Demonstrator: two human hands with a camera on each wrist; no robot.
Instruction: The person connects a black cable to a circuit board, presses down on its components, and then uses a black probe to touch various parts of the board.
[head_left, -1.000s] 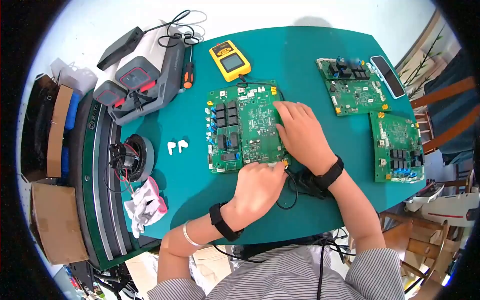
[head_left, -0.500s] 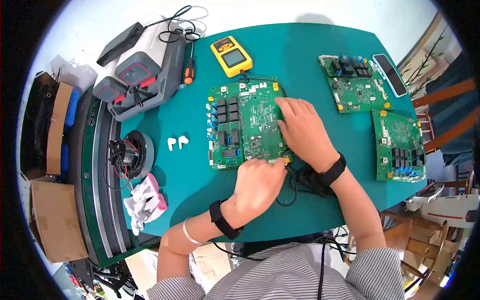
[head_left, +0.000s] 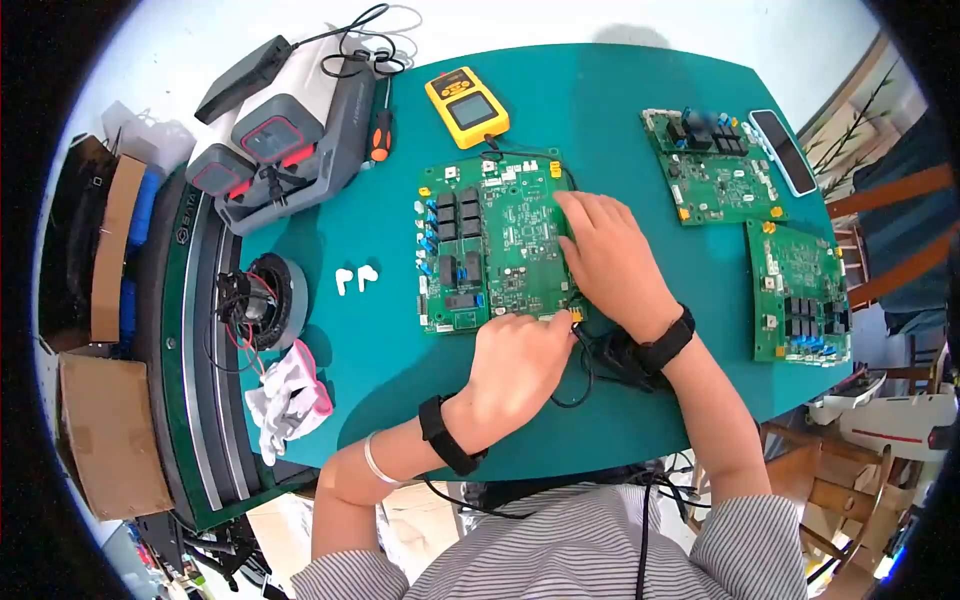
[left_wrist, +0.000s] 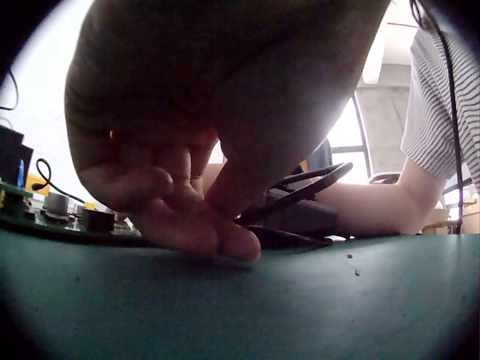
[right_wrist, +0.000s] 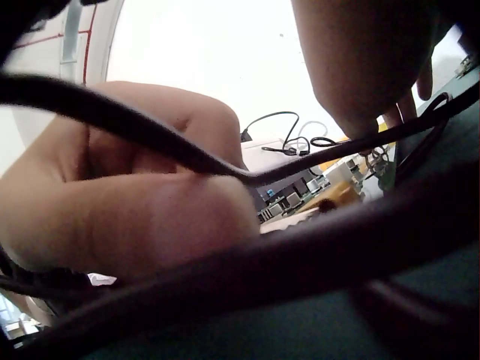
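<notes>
A green circuit board (head_left: 520, 240) with black relays along its left half lies flat in front of me. At its near right corner, by a yellow connector (head_left: 575, 316), my left hand (head_left: 520, 365) has its fingers curled and pinches the near edge between thumb and fingers. The right wrist view shows the left thumb (right_wrist: 195, 221) right at the board's edge; the gripped spot is hidden. My right hand (head_left: 620, 262) rests along the board's right edge, fingers extended loosely. A yellow handheld tester (head_left: 468, 107) lies beyond the board, its black cable running down the right side.
Two more circuit boards (head_left: 715, 175) (head_left: 798, 290) and a phone (head_left: 783, 152) lie at the right. Left of the board are white earbuds (head_left: 357, 278), a glove (head_left: 288, 400), a motor-like round part (head_left: 268, 302), a screwdriver (head_left: 381, 135) and a grey tool case (head_left: 345, 150).
The head view has shifted slightly, so the table things sit a little higher in it. Both hands keep nearly the same place on the board.
</notes>
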